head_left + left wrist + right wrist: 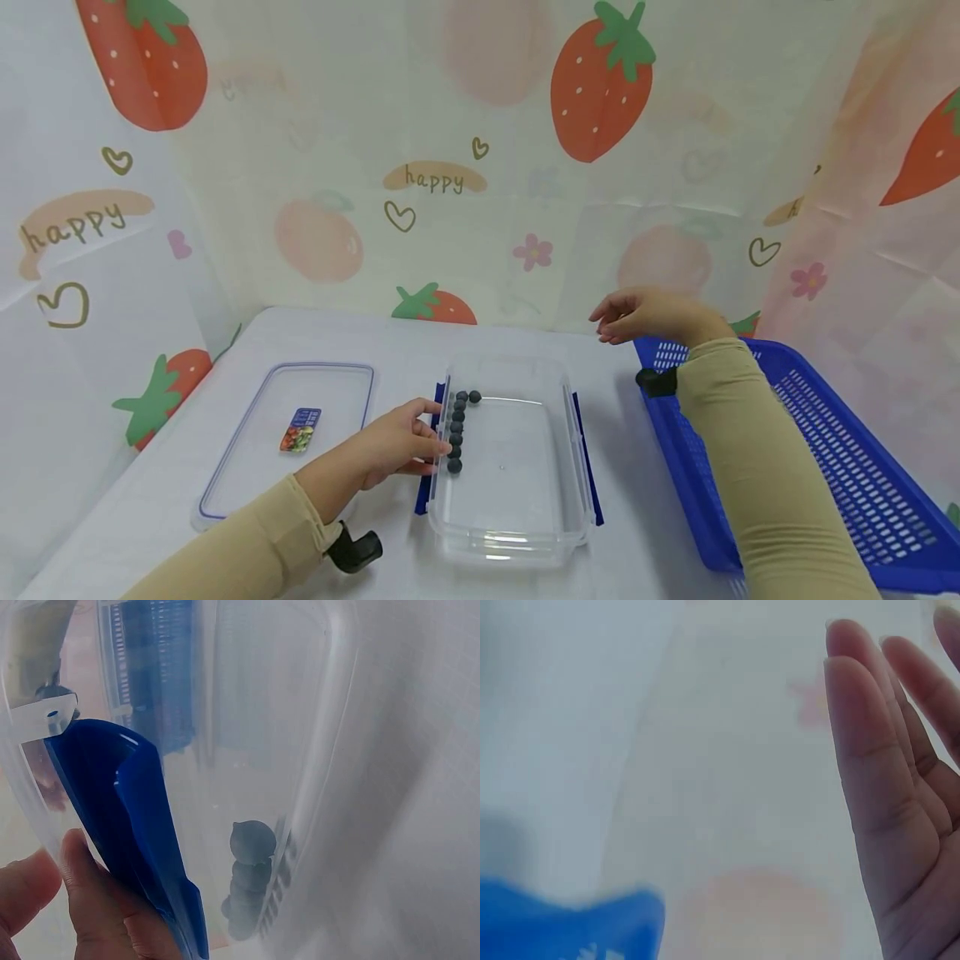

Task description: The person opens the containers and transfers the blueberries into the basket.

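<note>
A clear plastic box (510,500) with blue side latches stands on the white table. Along its left inner wall lies a row of several dark blueberries (456,439), with one more (475,397) beside the far end. My left hand (397,442) grips the box's left wall, thumb at the rim and fingers on the outside by the blue latch (112,795). My right hand (648,317) hovers above the far left corner of a blue basket (847,467), holding nothing. Its fingers (870,750) are extended in the right wrist view.
A clear lid (247,467) with a purplish rim lies left of the box, bearing a colourful label (301,430). The blue perforated basket stands to the right, partly hidden by my right forearm. A strawberry-printed curtain (337,108) hangs behind and beside the table.
</note>
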`<control>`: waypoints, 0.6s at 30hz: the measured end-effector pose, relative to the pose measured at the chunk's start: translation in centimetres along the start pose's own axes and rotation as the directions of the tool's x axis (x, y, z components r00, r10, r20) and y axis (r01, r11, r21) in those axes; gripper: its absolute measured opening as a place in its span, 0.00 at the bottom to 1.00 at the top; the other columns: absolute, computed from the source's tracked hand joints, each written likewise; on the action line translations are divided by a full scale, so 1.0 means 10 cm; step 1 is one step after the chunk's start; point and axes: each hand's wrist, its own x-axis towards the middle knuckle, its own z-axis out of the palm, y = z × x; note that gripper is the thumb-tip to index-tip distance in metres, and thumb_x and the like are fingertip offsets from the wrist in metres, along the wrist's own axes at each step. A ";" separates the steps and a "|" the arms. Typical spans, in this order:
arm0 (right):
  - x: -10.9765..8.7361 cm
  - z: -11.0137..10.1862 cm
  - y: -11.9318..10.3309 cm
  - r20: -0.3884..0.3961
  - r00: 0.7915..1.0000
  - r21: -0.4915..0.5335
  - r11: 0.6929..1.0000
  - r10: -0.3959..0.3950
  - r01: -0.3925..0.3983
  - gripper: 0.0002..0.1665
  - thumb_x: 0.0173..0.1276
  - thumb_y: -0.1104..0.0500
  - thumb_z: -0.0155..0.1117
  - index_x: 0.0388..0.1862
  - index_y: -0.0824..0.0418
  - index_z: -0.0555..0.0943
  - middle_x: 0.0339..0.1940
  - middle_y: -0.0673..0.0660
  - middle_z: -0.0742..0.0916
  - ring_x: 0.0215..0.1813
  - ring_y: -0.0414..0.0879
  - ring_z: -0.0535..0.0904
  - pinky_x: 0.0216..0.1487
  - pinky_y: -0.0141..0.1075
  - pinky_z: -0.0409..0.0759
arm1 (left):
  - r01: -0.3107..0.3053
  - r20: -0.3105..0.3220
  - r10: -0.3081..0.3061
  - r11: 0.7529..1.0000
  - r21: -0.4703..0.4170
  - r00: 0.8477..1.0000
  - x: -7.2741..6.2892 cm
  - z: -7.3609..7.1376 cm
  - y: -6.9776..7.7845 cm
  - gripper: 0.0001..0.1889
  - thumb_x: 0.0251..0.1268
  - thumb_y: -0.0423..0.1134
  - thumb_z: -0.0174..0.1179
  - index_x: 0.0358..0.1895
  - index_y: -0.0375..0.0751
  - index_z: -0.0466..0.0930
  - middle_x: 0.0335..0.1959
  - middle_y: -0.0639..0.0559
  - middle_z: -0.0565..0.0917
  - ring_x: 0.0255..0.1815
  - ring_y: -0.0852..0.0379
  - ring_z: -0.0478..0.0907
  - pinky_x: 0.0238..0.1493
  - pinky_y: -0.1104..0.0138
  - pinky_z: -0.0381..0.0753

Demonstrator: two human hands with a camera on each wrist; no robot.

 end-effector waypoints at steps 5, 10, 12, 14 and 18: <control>0.21 0.24 -0.17 0.049 0.997 0.026 0.998 -0.057 0.056 0.20 0.60 0.59 0.64 0.51 0.63 0.75 0.44 0.63 0.81 0.45 0.50 0.81 0.52 0.42 0.77 | 0.003 0.005 -0.003 1.000 0.000 1.000 0.00 0.00 0.00 0.32 0.57 0.35 0.63 0.64 0.44 0.58 0.35 0.44 0.76 0.32 0.53 0.77 0.37 0.65 0.82; 0.40 0.48 -0.27 0.103 0.990 0.067 0.994 -0.095 0.089 0.18 0.62 0.64 0.61 0.51 0.64 0.75 0.46 0.65 0.80 0.49 0.58 0.78 0.51 0.41 0.78 | 0.001 0.010 -0.001 1.000 0.003 1.000 0.00 0.00 0.00 0.33 0.55 0.36 0.64 0.64 0.43 0.58 0.35 0.44 0.76 0.32 0.53 0.77 0.37 0.65 0.82; 0.46 0.57 -0.31 0.112 0.989 0.079 0.993 -0.098 0.089 0.16 0.63 0.64 0.59 0.51 0.64 0.76 0.46 0.65 0.80 0.51 0.60 0.77 0.50 0.40 0.78 | -0.002 0.012 0.002 1.000 0.003 1.000 0.01 0.00 0.00 0.33 0.56 0.36 0.63 0.64 0.43 0.58 0.35 0.44 0.76 0.32 0.53 0.77 0.37 0.64 0.82; 0.53 0.66 -0.33 0.118 0.988 0.072 0.994 -0.095 0.087 0.16 0.63 0.64 0.59 0.50 0.63 0.76 0.45 0.64 0.81 0.51 0.60 0.77 0.50 0.40 0.78 | -0.002 0.011 0.002 1.000 0.001 1.000 0.01 -0.01 0.00 0.33 0.56 0.35 0.63 0.64 0.43 0.58 0.35 0.44 0.76 0.33 0.53 0.77 0.37 0.64 0.82; 0.65 0.84 -0.36 0.140 0.987 0.070 0.995 -0.084 0.075 0.15 0.63 0.64 0.59 0.50 0.63 0.77 0.44 0.62 0.82 0.50 0.59 0.78 0.49 0.39 0.79 | -0.002 0.013 0.002 1.000 0.003 1.000 0.00 -0.01 0.01 0.33 0.57 0.36 0.63 0.64 0.43 0.58 0.35 0.44 0.76 0.33 0.53 0.78 0.37 0.64 0.82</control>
